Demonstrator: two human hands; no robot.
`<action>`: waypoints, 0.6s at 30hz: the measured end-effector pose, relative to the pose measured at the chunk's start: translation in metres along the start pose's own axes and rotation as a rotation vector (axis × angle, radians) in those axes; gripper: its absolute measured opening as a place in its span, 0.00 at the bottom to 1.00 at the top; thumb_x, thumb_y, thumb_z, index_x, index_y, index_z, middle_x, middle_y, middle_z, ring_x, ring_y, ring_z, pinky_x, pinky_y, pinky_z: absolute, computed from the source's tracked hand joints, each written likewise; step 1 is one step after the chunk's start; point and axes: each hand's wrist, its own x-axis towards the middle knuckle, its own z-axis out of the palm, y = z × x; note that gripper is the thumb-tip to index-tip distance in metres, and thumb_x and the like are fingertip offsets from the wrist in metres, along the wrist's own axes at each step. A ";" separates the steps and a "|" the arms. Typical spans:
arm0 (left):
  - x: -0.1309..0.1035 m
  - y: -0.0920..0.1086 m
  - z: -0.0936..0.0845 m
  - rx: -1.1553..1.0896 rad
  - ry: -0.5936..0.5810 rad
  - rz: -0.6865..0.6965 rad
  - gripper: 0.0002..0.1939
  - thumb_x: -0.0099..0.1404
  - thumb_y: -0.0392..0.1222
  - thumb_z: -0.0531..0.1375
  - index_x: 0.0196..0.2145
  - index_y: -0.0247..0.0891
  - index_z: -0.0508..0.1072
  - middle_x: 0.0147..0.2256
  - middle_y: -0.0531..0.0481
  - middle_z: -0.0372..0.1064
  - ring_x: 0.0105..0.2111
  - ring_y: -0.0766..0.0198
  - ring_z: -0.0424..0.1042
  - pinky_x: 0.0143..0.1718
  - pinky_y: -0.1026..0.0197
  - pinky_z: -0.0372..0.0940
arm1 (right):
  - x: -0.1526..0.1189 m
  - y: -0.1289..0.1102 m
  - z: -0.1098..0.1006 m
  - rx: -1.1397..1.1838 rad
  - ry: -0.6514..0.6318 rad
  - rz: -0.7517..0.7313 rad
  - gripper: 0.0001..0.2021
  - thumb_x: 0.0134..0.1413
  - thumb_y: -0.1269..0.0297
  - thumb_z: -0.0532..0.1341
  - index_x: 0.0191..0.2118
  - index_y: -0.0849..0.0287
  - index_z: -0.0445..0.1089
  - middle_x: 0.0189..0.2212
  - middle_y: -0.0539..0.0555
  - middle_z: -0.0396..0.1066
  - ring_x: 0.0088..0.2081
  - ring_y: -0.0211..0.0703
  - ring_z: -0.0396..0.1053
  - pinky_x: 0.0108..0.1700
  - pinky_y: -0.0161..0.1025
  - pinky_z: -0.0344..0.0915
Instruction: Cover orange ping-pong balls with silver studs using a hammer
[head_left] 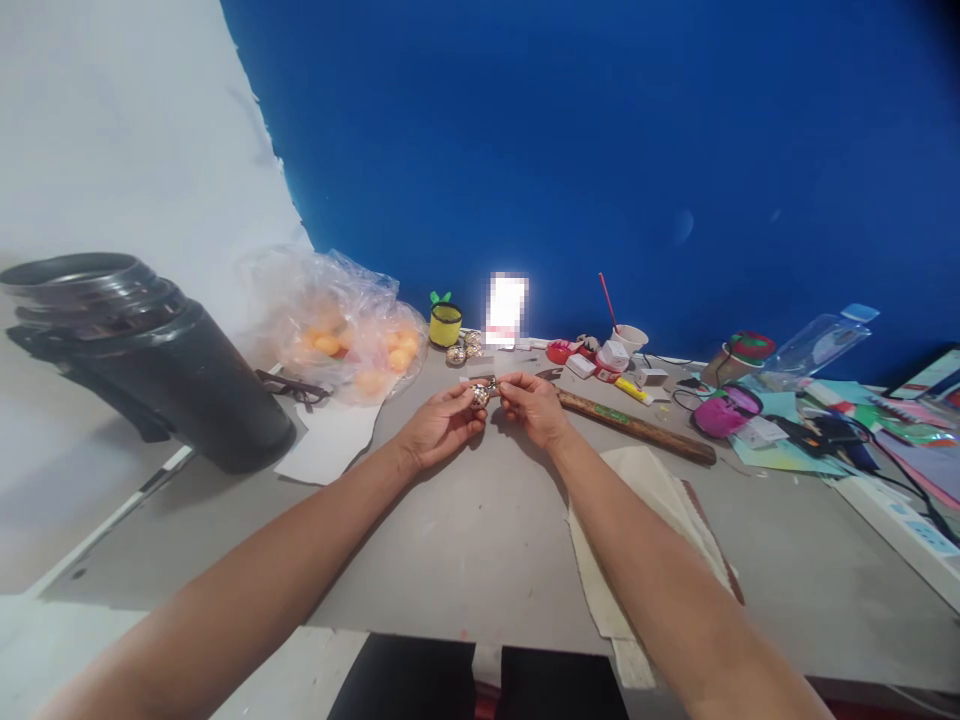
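Observation:
Over the middle of the table, my left hand (442, 432) is closed on a small shiny ball with a gold-and-dark pattern (481, 397). Close beside it, my right hand (532, 405) has its thumb and fingers pinched together at the ball's upper right side. A small dark piece shows between the two hands, too small to name. Just right of my right hand lies a hammer with a wooden handle (645, 428), its head partly hidden behind the hand. Similar patterned balls (455, 354) sit farther back, near a yellow pot (445, 325).
A large black thermos (172, 365) stands at left, by glasses (292, 388) and a plastic bag of orange fruit (337, 335). A bright blurred screen (507, 310) stands against the blue wall. At right are a cloth (637, 500), a paper cup (631, 338) and a power strip (907, 530).

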 end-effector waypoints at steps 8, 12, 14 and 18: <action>0.000 -0.005 -0.001 0.094 -0.025 0.009 0.15 0.59 0.39 0.72 0.42 0.33 0.77 0.34 0.48 0.71 0.30 0.68 0.71 0.29 0.66 0.67 | -0.009 0.005 0.014 -0.684 0.215 -0.468 0.05 0.55 0.63 0.60 0.33 0.54 0.73 0.32 0.53 0.74 0.35 0.45 0.68 0.45 0.43 0.65; 0.001 -0.008 -0.001 0.109 -0.040 0.007 0.18 0.56 0.41 0.74 0.40 0.31 0.75 0.33 0.48 0.72 0.29 0.69 0.71 0.28 0.68 0.67 | -0.013 0.005 0.016 -0.910 0.238 -0.587 0.08 0.58 0.65 0.57 0.36 0.55 0.74 0.36 0.55 0.75 0.38 0.47 0.70 0.47 0.43 0.65; 0.002 -0.009 -0.002 0.089 -0.040 0.013 0.19 0.55 0.42 0.75 0.39 0.30 0.75 0.32 0.48 0.71 0.28 0.68 0.72 0.27 0.68 0.67 | -0.014 0.003 0.016 -0.920 0.285 -0.643 0.09 0.59 0.64 0.56 0.36 0.56 0.74 0.35 0.54 0.75 0.37 0.46 0.70 0.45 0.42 0.66; 0.003 -0.011 -0.003 0.082 -0.067 0.000 0.20 0.54 0.46 0.76 0.35 0.29 0.75 0.30 0.49 0.71 0.27 0.69 0.72 0.25 0.69 0.66 | -0.014 0.001 0.015 -0.899 0.309 -0.711 0.09 0.61 0.64 0.55 0.37 0.57 0.73 0.34 0.54 0.75 0.35 0.44 0.71 0.44 0.40 0.67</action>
